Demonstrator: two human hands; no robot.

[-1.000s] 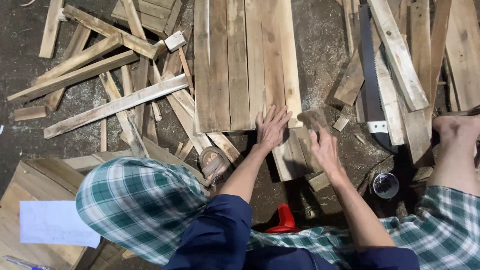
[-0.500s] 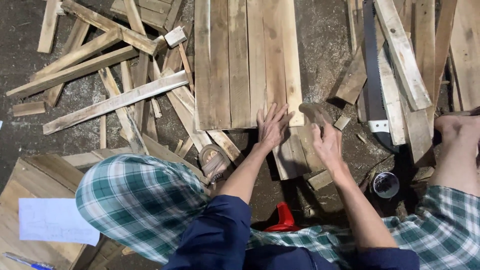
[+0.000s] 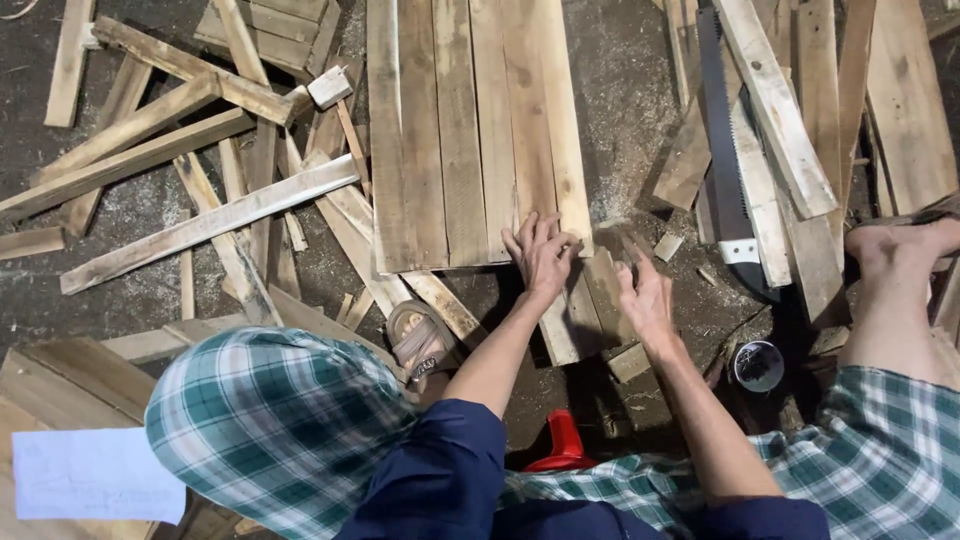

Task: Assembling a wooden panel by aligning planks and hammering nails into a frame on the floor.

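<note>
From the head camera, looking straight down, the left hand (image 3: 540, 255) lies flat with fingers spread on the near right corner of a panel of pale, rough-sawn wooden planks (image 3: 465, 130) laid side by side on the dusty floor (image 3: 620, 90); its grip is released, pressing rather than grasping. The right hand (image 3: 645, 295) hovers just beside it, fingers loosely splayed and holding nothing, over short weathered offcut boards (image 3: 590, 310) that stick out from under the panel's near edge.

As for progress, the planks of the panel already sit edge to edge with their near ends roughly level, so the laying-out looks largely done. Whether they are fastened cannot be told from here, as no nails or tool show at the hands. The short pieces beneath the corner look not yet settled, and that corner seems to be the part left to deal with.

The wood is dry, grey-brown and splintery, with visible grain and ragged ends. Loose slats (image 3: 200, 225) lie criss-crossed to the left, well apart from the hands. To the right, a long dark-bladed handsaw (image 3: 725, 170) rests among more boards, and a small round tin with a pale lid (image 3: 758, 365) stands near the right forearm. A red plastic object (image 3: 562, 445) shows between the arms, partly hidden. A sandalled foot (image 3: 420, 340) rests on a slat just left of the left arm, and a bare foot (image 3: 890, 245) at far right. Sawdust coats the floor.
</note>
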